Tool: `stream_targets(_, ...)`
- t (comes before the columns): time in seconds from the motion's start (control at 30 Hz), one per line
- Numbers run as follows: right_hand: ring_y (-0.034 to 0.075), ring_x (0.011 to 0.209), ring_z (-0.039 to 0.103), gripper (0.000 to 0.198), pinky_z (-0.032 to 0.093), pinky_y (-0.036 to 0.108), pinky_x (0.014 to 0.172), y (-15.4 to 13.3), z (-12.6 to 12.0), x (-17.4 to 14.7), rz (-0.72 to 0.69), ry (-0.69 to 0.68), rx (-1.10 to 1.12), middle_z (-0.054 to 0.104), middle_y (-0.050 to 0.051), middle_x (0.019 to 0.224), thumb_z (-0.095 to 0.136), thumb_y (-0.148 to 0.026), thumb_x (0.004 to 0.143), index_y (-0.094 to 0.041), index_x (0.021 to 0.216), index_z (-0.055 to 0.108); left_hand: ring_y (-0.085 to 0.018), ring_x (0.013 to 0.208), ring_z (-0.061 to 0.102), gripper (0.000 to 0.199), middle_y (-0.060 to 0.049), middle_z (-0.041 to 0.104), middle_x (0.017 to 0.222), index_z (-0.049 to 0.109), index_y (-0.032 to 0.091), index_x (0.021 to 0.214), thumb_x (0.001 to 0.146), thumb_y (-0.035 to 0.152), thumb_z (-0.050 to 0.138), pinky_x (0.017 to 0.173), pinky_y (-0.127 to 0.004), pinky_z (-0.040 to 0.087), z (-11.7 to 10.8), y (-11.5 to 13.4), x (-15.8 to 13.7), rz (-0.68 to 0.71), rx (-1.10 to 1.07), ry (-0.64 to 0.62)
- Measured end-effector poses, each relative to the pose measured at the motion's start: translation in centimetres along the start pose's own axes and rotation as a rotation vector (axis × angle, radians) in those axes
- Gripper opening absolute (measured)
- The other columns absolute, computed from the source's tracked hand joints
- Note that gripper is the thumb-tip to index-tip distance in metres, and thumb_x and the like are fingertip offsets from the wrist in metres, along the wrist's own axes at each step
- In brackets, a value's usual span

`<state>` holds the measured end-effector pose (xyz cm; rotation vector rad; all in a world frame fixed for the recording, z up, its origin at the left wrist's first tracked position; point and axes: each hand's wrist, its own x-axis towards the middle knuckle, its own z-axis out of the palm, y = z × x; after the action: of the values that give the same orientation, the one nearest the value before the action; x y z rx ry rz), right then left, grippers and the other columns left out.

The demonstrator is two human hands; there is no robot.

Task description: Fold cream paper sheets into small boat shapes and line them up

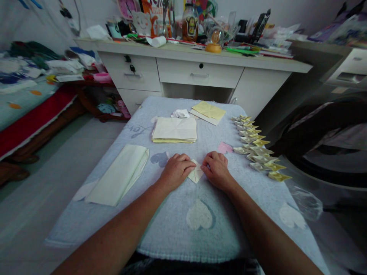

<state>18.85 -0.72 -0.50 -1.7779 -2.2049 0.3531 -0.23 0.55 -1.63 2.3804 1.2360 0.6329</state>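
Observation:
A small folded piece of pale yellow paper (196, 175) lies on the cloth-covered table, shaped like a diamond with crease lines. My left hand (178, 169) pinches its left corner, thumb and fingers together. On the opposite side, my right hand (217, 168) has its fingers closed at the right corner of the same paper. Beyond the hands sits a stack of creased white and yellow sheets (174, 129). To the right, several folded paper boats (259, 151) in white and yellow stand in a slanting row.
A folded pale green paper bundle (117, 175) lies at the left. Behind the stack are crumpled white paper (180, 113) and a yellow sheet (209, 110) over a white one. A cluttered desk (200, 53) stands beyond; a front-loading washing machine (338, 114) is at the right.

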Motion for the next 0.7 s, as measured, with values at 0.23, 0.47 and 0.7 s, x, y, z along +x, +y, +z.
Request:
stream_targets(0.23, 0.025, 0.102, 0.044, 0.011, 0.032, 0.040, 0.088, -0.04, 0.24, 0.14, 0.019, -0.002, -0.022, 0.055, 0.007, 0.107, 0.057, -0.030, 0.084, -0.021, 0.083, 0.064, -0.020, 0.093, 0.053, 0.014, -0.003, 0.062, 0.092, 0.071, 0.025, 0.092, 0.087, 0.031, 0.060, 0.084, -0.033, 0.039, 0.45, 0.47, 0.49, -0.081, 0.036, 0.017)
stream_targets(0.47, 0.025, 0.101, 0.044, 0.019, 0.031, 0.040, 0.090, -0.25, 0.26, -0.12, -0.015, 0.025, -0.050, 0.054, 0.008, 0.105, 0.054, -0.037, 0.087, -0.020, 0.091, 0.061, -0.020, 0.093, 0.051, 0.013, -0.002, 0.061, 0.093, 0.070, 0.025, 0.094, 0.085, 0.029, 0.061, 0.085, -0.034, 0.038, 0.45, 0.35, 0.49, -0.088, 0.044, 0.007)
stream_targets(0.7, 0.027, 0.098, 0.043, 0.033, 0.031, 0.041, 0.087, -0.78, 0.48, -0.29, 0.016, 0.052, -0.123, 0.052, 0.009, 0.105, 0.057, -0.050, 0.083, -0.020, 0.094, 0.058, -0.023, 0.100, 0.046, 0.017, -0.003, 0.058, 0.100, 0.069, 0.030, 0.099, 0.085, 0.028, 0.060, 0.087, -0.037, 0.035, -0.02, 0.51, 0.26, -0.135, 0.063, -0.022)
